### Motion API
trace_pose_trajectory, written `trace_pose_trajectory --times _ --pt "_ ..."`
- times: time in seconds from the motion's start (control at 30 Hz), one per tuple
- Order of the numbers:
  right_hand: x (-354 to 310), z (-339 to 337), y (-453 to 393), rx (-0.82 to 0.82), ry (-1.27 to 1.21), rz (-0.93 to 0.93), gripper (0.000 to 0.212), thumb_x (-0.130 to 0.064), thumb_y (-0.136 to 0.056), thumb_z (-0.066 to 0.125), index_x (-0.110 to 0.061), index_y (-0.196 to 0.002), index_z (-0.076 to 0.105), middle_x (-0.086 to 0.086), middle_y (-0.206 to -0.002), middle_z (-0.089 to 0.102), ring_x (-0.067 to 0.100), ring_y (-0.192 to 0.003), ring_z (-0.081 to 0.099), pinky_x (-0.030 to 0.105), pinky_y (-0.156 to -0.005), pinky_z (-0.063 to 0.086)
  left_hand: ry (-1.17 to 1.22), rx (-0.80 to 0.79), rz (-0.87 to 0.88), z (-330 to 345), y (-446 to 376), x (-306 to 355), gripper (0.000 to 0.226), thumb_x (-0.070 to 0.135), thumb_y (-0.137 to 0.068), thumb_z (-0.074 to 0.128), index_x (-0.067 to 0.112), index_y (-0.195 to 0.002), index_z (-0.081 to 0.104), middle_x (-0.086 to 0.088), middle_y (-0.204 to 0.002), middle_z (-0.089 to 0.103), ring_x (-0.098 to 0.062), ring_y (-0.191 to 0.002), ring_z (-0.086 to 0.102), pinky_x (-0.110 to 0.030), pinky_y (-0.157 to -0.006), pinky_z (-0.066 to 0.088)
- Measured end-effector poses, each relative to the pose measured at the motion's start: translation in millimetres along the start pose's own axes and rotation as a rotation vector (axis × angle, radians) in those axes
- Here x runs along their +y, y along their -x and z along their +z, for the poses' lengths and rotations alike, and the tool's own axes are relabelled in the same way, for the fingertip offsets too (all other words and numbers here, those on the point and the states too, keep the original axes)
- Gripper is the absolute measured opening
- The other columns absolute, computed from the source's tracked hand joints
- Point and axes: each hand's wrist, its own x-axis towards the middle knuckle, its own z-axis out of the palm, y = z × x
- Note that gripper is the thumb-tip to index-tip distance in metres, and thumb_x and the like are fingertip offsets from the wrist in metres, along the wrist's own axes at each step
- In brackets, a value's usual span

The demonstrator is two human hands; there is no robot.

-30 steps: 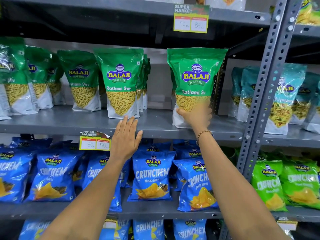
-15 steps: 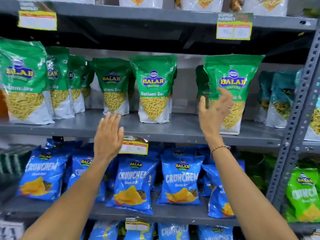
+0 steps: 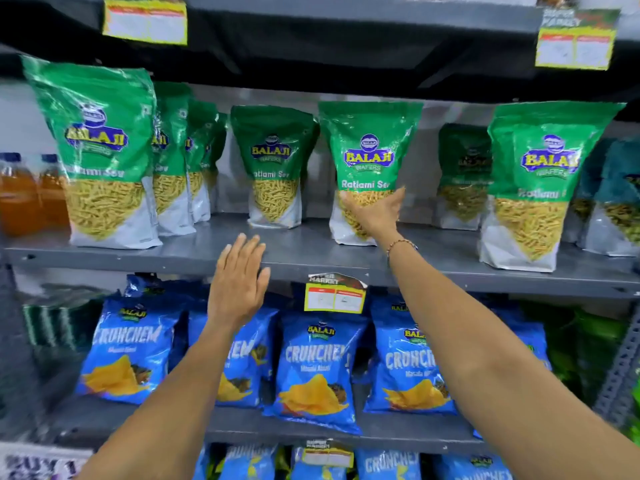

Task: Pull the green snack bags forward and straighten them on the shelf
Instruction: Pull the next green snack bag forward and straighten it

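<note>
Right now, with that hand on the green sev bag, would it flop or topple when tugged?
The green bag stands on its own, so probably fairly stiff. It is tall on a narrow base, so might tip. Glossy film may slip under the right hand.

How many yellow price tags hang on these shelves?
4: upper-left tag, upper-right tag, middle tag below the green bags, bottom tag. Others may sit out of frame.

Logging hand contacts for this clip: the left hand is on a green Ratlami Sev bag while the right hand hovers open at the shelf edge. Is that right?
The sides are swapped. In the head view, the right hand is on the green Ratlami Sev bag, and the left hand hovers open at the shelf edge.
</note>
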Motion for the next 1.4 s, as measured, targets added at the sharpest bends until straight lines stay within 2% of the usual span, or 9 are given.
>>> trace_pose_trajectory --times 0.1,0.2,0.3,0.8,1.2,1.4 --pt "1.3 19.6 -0.5 0.073 0.063 0.055 0.142 -0.065 -0.052 0.079 -0.011 -0.149 -0.009 0.018 -0.153 0.014 0.037 -0.142 0.018 0.053 -0.114 0.023 -0.007 0.05 0.018 6.0 0.1 -2.7 0.056 0.036 -0.105 0.018 0.002 -0.134 0.051 -0.014 -0.141 0.052 -0.031 -0.138 0.034 -0.04 -0.116 0.015" --pt "1.3 26.7 -1.2 0.148 0.108 0.057 0.131 -0.053 -0.058 0.082 -0.01 -0.149 -0.001 0.019 -0.149 0.023 0.038 -0.138 0.025 0.05 -0.111 0.027 -0.012 0.095 0.036 9.4 0.6 -2.4 0.054 0.035 -0.105 0.02 0.003 -0.134 0.051 -0.013 -0.141 0.052 -0.031 -0.138 0.034 -0.04 -0.116 0.017" --pt "2.4 26.3 -2.7 0.156 0.135 0.047 0.125 -0.049 -0.062 0.081 -0.009 -0.149 0.001 0.02 -0.147 0.024 0.039 -0.138 0.025 0.048 -0.112 0.026 -0.014 0.117 0.032 10.7 0.1 -3.3 0.053 0.034 -0.105 0.021 0.002 -0.135 0.051 -0.013 -0.141 0.052 -0.031 -0.138 0.034 -0.04 -0.116 0.017" --pt "-1.3 -1.5 34.1 0.142 0.167 0.005 0.122 -0.045 -0.067 0.079 -0.01 -0.149 -0.004 0.021 -0.146 0.02 0.038 -0.138 0.022 0.047 -0.113 0.025 0.015 0.034 0.017 4.4 1.9 -0.7 0.052 0.034 -0.103 0.022 0.002 -0.137 0.047 -0.015 -0.141 0.051 -0.031 -0.139 0.031 -0.041 -0.117 0.015" --pt "-7.5 -18.6 61.4 0.138 0.181 0.0 0.124 -0.049 -0.064 0.079 -0.01 -0.149 -0.003 0.02 -0.144 0.023 0.039 -0.135 0.025 0.047 -0.111 0.028 -0.001 -0.068 0.004 -8.5 2.7 2.4 0.053 0.034 -0.102 0.026 -0.001 -0.137 0.046 -0.018 -0.14 0.049 -0.035 -0.139 0.032 -0.04 -0.119 0.01" --pt "-10.9 -19.9 69.2 0.153 0.186 0.004 0.123 -0.05 -0.063 0.078 -0.011 -0.149 -0.002 0.02 -0.143 0.025 0.039 -0.133 0.029 0.05 -0.108 0.033 0.002 -0.138 -0.028 -16.9 2.1 4.1 0.059 0.039 -0.102 0.02 -0.001 -0.14 0.044 -0.018 -0.144 0.046 -0.033 -0.141 0.029 -0.034 -0.119 0.0"
